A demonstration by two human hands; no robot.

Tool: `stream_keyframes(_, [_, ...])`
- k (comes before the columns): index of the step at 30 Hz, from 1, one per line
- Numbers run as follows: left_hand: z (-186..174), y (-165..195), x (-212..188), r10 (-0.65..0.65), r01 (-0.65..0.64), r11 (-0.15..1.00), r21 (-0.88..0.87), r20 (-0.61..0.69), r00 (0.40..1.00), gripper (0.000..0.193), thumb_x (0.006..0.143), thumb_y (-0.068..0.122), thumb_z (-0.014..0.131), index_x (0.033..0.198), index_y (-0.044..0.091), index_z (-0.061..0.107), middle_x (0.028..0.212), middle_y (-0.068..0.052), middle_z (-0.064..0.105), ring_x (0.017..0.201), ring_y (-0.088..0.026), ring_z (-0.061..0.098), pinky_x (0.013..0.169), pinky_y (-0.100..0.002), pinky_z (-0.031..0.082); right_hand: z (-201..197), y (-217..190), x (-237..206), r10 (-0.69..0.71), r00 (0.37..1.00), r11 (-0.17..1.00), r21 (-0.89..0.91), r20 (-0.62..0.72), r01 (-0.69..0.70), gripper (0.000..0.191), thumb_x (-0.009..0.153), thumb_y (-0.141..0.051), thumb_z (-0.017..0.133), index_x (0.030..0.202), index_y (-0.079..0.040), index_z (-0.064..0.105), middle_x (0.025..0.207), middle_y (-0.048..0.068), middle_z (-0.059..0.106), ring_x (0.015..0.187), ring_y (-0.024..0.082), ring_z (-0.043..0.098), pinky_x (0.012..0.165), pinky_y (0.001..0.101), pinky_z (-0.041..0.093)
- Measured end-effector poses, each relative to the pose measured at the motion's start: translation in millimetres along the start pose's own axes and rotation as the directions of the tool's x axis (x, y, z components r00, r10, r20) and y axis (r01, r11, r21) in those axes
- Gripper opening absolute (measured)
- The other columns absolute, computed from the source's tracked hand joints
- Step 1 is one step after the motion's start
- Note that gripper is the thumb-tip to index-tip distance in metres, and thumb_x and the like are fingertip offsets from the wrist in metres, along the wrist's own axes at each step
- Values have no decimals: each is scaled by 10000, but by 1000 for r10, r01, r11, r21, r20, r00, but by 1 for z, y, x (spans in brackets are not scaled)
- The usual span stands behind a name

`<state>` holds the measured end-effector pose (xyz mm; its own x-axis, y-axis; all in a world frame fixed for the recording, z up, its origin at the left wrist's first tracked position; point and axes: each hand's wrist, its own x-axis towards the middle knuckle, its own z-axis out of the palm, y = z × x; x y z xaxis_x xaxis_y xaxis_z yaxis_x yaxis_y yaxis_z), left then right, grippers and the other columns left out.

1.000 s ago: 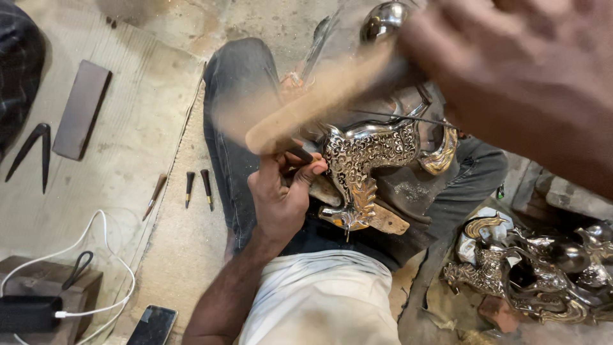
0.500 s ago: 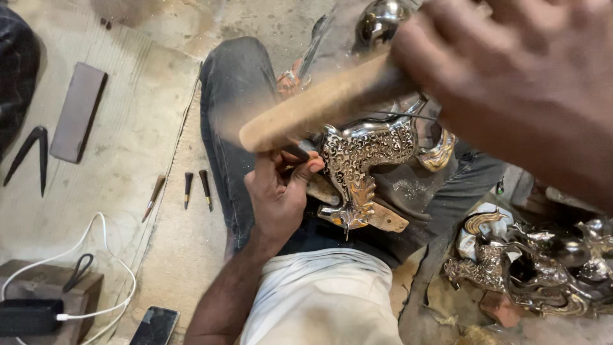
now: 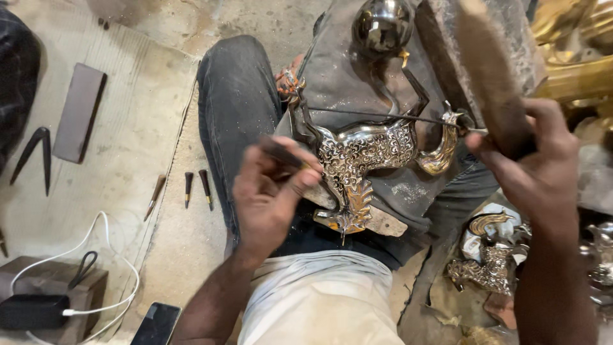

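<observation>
At frame centre I see my left hand pinching a small chisel against the engraved metal deer figurine on my lap, right hand gripping the wooden mallet; a skewed blow could scar the engraving.

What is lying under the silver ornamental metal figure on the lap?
Under the ornate metal figure lies a wooden block on grey cloth. The block's middle is covered.
</observation>
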<state>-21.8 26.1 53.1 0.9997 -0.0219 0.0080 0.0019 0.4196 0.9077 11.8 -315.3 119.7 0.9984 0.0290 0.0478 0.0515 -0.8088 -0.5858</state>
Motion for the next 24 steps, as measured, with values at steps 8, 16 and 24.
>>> stream_keyframes(8, [11, -4, 8, 46, -125, 964, 235, 316, 948, 447, 1025, -95, 677, 1434, 24, 543, 1162, -135, 741, 1020, -131, 738, 911, -256, 640, -2, 3, -14, -198, 977, 978, 44, -73, 202, 415, 1031, -57, 832, 1347, 24, 576, 1093, 151, 726, 929, 152, 697, 828, 253, 565])
stream_keyframes(16, [6, -1, 20, -2, -145, 926, 349, 388, 922, 480, 1009, -127, 572, 1467, 11, 526, 1166, -146, 752, 1030, -157, 771, 916, -272, 651, 6, -20, 36, -425, 905, 893, -159, 3, 420, 257, 981, -54, 767, 1182, -1, 615, 872, 135, 679, 746, 207, 692, 702, 327, 585])
stream_keyframes(24, [14, 3, 22, -7, -121, 930, 348, 345, 939, 446, 1041, -77, 633, 1463, 43, 553, 1062, -108, 770, 935, -142, 761, 859, -253, 633, 11, -48, 47, -521, 848, 845, -85, 95, 528, 233, 934, 44, 651, 1144, 82, 560, 911, 180, 670, 775, 228, 694, 702, 326, 604])
